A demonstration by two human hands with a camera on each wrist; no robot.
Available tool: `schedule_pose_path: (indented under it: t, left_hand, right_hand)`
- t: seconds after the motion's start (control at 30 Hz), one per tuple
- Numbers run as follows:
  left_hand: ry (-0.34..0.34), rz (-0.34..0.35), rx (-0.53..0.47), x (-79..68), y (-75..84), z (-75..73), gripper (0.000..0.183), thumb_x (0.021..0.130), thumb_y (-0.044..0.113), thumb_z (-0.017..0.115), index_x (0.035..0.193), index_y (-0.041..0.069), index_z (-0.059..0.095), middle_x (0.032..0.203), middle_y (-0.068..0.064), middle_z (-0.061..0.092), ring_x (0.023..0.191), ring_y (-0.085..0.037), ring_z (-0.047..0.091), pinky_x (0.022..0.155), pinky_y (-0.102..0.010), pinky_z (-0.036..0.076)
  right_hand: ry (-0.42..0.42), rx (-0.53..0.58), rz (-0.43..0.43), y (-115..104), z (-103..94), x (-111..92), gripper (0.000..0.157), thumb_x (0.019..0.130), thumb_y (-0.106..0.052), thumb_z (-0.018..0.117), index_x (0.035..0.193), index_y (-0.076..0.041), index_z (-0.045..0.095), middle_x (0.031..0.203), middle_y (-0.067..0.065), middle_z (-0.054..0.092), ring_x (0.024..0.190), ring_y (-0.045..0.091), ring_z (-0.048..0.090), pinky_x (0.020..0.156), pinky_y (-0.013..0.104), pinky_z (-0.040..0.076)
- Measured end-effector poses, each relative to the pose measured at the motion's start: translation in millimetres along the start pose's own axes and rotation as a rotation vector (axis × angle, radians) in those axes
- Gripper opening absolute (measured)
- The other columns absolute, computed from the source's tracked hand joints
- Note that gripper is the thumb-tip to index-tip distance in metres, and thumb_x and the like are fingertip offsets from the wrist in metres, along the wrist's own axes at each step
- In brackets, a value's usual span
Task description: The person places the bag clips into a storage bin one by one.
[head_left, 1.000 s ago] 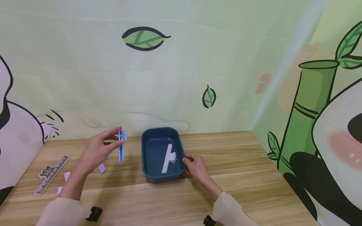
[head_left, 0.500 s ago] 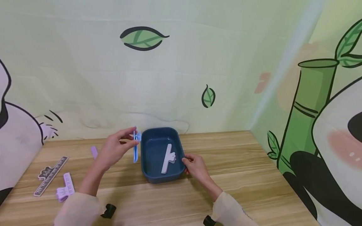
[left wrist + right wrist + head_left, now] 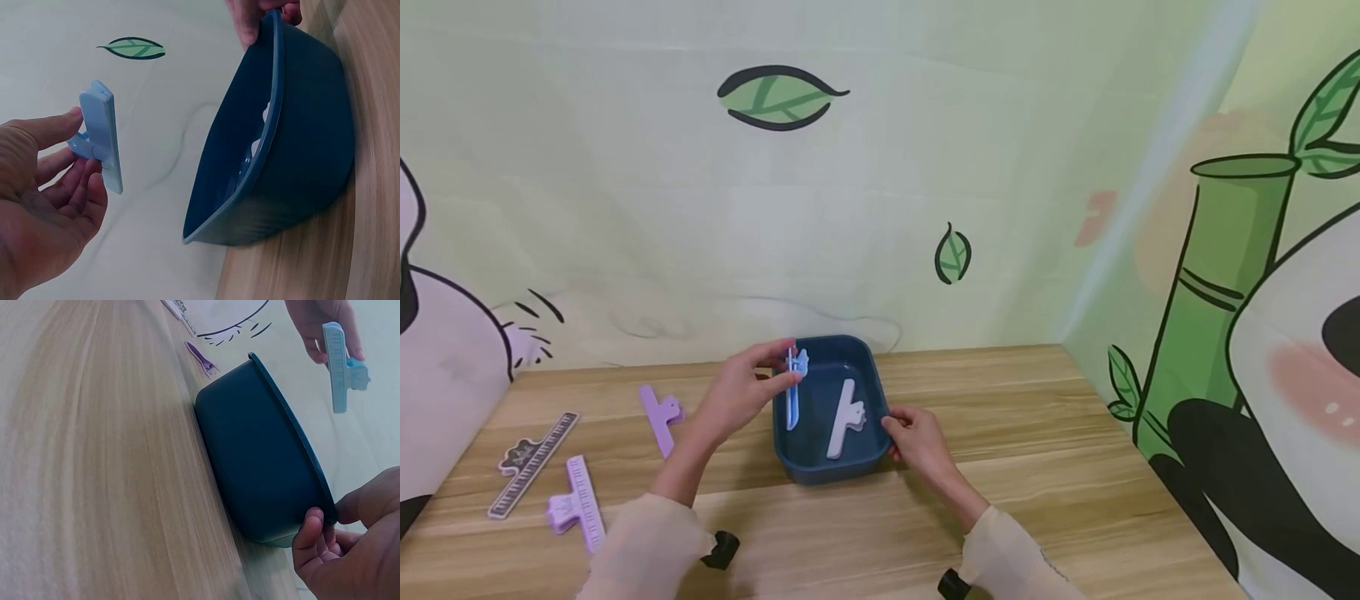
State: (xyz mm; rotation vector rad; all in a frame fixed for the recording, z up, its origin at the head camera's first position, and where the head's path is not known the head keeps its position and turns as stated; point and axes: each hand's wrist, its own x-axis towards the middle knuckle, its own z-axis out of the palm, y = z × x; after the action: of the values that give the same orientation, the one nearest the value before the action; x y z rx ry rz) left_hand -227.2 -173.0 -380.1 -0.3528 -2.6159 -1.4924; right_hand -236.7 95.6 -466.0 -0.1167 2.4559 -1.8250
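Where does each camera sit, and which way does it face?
Head: on the head, facing forward and down at table, bin and blue clip; left hand, right hand and sleeves show.
Left wrist: on that wrist, facing the blue clip and bin's open side; both hands show, the right at top.
Right wrist: on that wrist, facing the bin's outside; both hands show, the left at top.
Shared: both wrist views show bin and blue clip.

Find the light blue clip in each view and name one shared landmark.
Head: light blue clip, left of centre in the lower half, in the left hand.
Left wrist: light blue clip, left of centre.
Right wrist: light blue clip, upper right.
Landmark: the dark blue bin, in all three, its rim gripped by the right hand.
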Motion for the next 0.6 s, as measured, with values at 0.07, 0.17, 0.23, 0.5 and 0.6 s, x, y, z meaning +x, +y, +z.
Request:
schedule_pose_path:
  t: [0.07, 0.17, 0.23, 0.5, 0.6]
  left_hand:
    - [-0.006, 0.010, -0.005, 2.7, 0.7, 4.4, 0.053, 0.100, 0.013, 0.071, 0.148, 0.000, 0.053, 0.126, -0.021, 0.066, 0.113, -0.034, 0.060, 0.101, -0.052, 0.052]
    - [-0.022, 0.015, -0.007, 5.9, 2.0, 10.4, 0.054, 0.099, 0.014, 0.071, 0.148, 0.000, 0.053, 0.129, -0.021, 0.065, 0.114, -0.035, 0.061, 0.098, -0.050, 0.054]
    - [-0.033, 0.015, -0.001, 7.1, 2.7, 14.3, 0.054, 0.099, 0.014, 0.071, 0.148, 0.001, 0.054, 0.130, -0.021, 0.065, 0.113, -0.035, 0.062, 0.096, -0.049, 0.056]
    - [-0.069, 0.014, 0.002, 13.5, 3.1, 28.5, 0.056, 0.099, 0.016, 0.072, 0.150, 0.003, 0.053, 0.134, -0.021, 0.063, 0.114, -0.035, 0.062, 0.094, -0.047, 0.057]
    - [-0.084, 0.005, -0.008, 15.3, 5.4, 34.1, 0.056, 0.099, 0.017, 0.071, 0.150, 0.004, 0.052, 0.136, -0.020, 0.062, 0.117, -0.035, 0.062, 0.095, -0.047, 0.056]
  right_hand:
    - [-0.001, 0.000, 0.002, -0.5, -0.3, -0.3, 0.027, 0.102, -0.002, 0.060, 0.123, 0.014, 0.066, 0.083, 0.024, 0.066, 0.055, 0.012, 0.053, 0.050, 0.021, 0.046]
    - [-0.002, -0.007, -0.002, -0.6, -0.6, -0.7, 0.027, 0.102, -0.002, 0.060, 0.123, 0.014, 0.066, 0.082, 0.023, 0.065, 0.055, 0.014, 0.054, 0.051, 0.023, 0.048]
    - [-0.001, -0.010, 0.001, -0.4, -0.8, -1.0, 0.027, 0.102, -0.003, 0.061, 0.123, 0.013, 0.066, 0.082, 0.021, 0.065, 0.056, 0.014, 0.054, 0.051, 0.024, 0.049]
    - [-0.008, -0.007, -0.002, 0.7, -2.2, 0.7, 0.029, 0.102, -0.004, 0.061, 0.125, 0.013, 0.066, 0.082, 0.022, 0.066, 0.054, 0.011, 0.053, 0.051, 0.024, 0.049]
    - [-0.012, -0.013, -0.002, 1.2, -2.8, 0.2, 0.029, 0.102, -0.004, 0.061, 0.125, 0.014, 0.066, 0.081, 0.021, 0.066, 0.054, 0.011, 0.053, 0.051, 0.023, 0.049]
